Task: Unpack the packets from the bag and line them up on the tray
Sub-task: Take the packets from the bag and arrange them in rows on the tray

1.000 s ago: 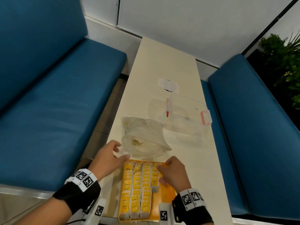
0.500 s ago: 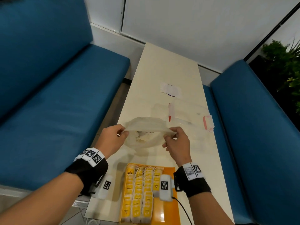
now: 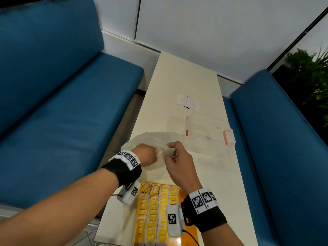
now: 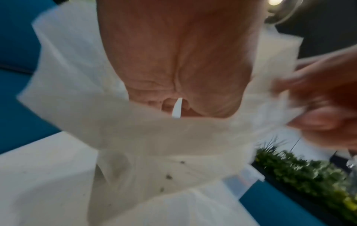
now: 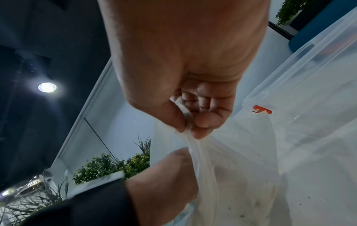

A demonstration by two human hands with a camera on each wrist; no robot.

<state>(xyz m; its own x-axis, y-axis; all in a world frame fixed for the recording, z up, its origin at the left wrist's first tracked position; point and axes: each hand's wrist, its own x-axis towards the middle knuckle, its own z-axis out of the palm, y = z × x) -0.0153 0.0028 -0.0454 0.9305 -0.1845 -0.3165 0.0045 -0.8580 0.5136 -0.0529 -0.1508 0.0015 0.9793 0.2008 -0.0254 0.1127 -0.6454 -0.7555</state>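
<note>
both hands now meet at the bag (image 3: 150,139) mouth, no longer apart: left hand (image 3: 145,154) & right hand (image 3: 174,157) pinch it shut (looks empty). packets (image 3: 156,210) lined on tray (image 3: 190,235) w/ unpacking prob done.

Even indoor light, soft shadows on the table (image 3: 179,82). The left wrist view is motion-blurred; a ceiling lamp (image 5: 47,87) glares beside the wall. Wide-angle bending at edges

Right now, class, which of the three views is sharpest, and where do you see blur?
Right wrist view is sharpest, on the right hand pinching the bag; left wrist view is smeared across the left hand; head view slightly soft at the bench edges.
</note>
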